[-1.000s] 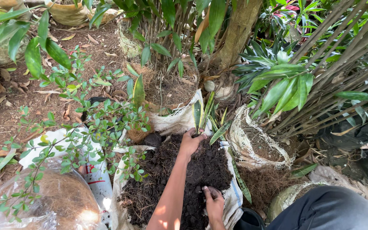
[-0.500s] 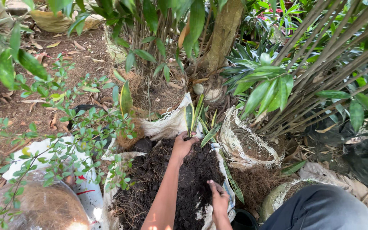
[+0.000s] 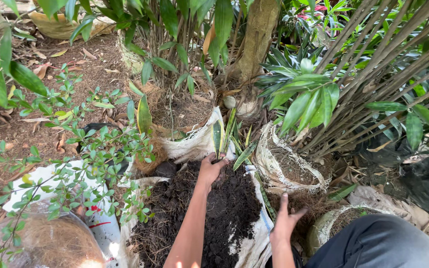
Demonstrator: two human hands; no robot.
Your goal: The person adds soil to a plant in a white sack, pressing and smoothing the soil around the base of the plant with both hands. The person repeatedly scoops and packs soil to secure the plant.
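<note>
The left hand (image 3: 210,168) presses its fingers down into the dark soil (image 3: 224,213) at the foot of the little striped plant (image 3: 223,136), which stands at the far end of the white sack (image 3: 256,233), likely so the plant stands straight. Its grip curls narrow around the stem base (whether it truly pinches the stem, I cannot tell). The right hand (image 3: 285,223) rests spread wide and empty on the sack's right edge, nearer than the plant.

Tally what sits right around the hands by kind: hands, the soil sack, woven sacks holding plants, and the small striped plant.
Hands: 2, the left hand and right hand
Soil sack: 1
Woven plant sacks: 2, one sack above and another sack to the right
Striped plant: 1
Total: 6
</note>
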